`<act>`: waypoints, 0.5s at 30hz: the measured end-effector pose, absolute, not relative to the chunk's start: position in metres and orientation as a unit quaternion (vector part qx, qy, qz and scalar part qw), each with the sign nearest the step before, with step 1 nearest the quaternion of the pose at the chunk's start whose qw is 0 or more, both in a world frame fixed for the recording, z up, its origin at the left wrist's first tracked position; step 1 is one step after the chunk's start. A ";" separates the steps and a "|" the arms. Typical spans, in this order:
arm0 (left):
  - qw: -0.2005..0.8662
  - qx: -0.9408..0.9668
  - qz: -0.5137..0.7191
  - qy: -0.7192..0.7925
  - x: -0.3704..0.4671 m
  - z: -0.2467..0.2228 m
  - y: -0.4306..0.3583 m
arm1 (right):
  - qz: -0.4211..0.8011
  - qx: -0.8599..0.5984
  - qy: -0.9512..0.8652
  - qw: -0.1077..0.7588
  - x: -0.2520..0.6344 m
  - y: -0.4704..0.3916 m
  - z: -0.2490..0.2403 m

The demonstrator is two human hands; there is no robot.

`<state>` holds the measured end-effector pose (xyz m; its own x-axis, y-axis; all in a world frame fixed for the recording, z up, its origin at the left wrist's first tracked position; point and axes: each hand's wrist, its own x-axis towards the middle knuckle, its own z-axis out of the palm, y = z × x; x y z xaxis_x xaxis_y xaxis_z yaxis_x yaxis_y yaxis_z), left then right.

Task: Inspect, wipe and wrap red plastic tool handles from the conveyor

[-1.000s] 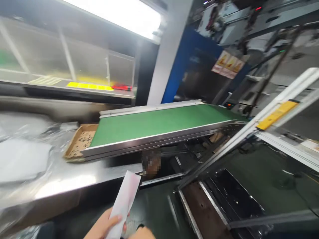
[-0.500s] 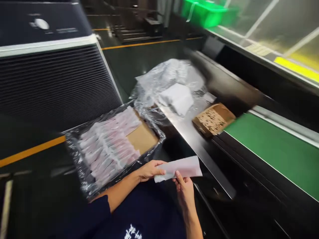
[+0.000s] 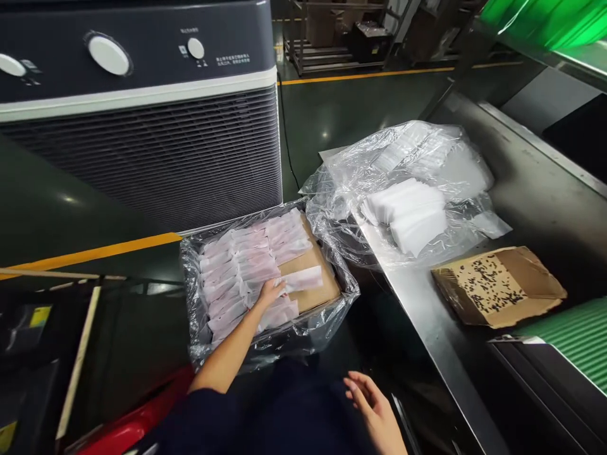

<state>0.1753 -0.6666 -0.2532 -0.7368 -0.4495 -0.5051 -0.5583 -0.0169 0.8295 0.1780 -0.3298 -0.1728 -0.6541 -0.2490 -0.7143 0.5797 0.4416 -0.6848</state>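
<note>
My left hand [image 3: 272, 293] is closed on one end of a flat white paper-wrapped packet [image 3: 303, 279], pinkish through its wrap. It is inside a box lined with clear plastic [image 3: 348, 289], over the bare brown cardboard [image 3: 313, 296] there. Rows of similar wrapped packets [image 3: 237, 256] overlap in the left and middle of the box. Near my body, to the right of the box, my right hand [image 3: 372, 404] hangs with loosely curled fingers that are apart and hold nothing.
On the steel table [image 3: 417, 328] lie a stack of white sheets [image 3: 412, 212] on crumpled clear plastic [image 3: 341, 196] and a small cardboard box [image 3: 535, 284] with dark bits. A green conveyor belt [image 3: 578, 341] is at right. A grilled machine [image 3: 165, 151] stands behind the packet box.
My left hand has carried the packet left into the lined box. My right hand has let go of it and drawn back toward my body. The view has turned left.
</note>
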 end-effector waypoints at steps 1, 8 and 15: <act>0.059 -0.345 0.584 0.732 0.160 -0.256 -0.678 | -0.509 0.128 0.751 0.400 0.179 -0.320 -0.177; 0.216 -0.119 0.370 0.896 0.055 -0.246 -0.731 | -0.456 0.193 0.807 0.321 0.195 -0.295 -0.174; 0.359 0.050 0.188 0.913 -0.037 -0.293 -0.697 | -0.383 0.148 0.834 0.368 0.216 -0.304 -0.168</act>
<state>-0.0374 -0.6968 -0.2926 -0.7374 0.2257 -0.6367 -0.0441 0.9245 0.3787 0.2163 -0.3039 -0.1680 -0.6849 -0.0353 -0.7278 0.5292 0.6624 -0.5302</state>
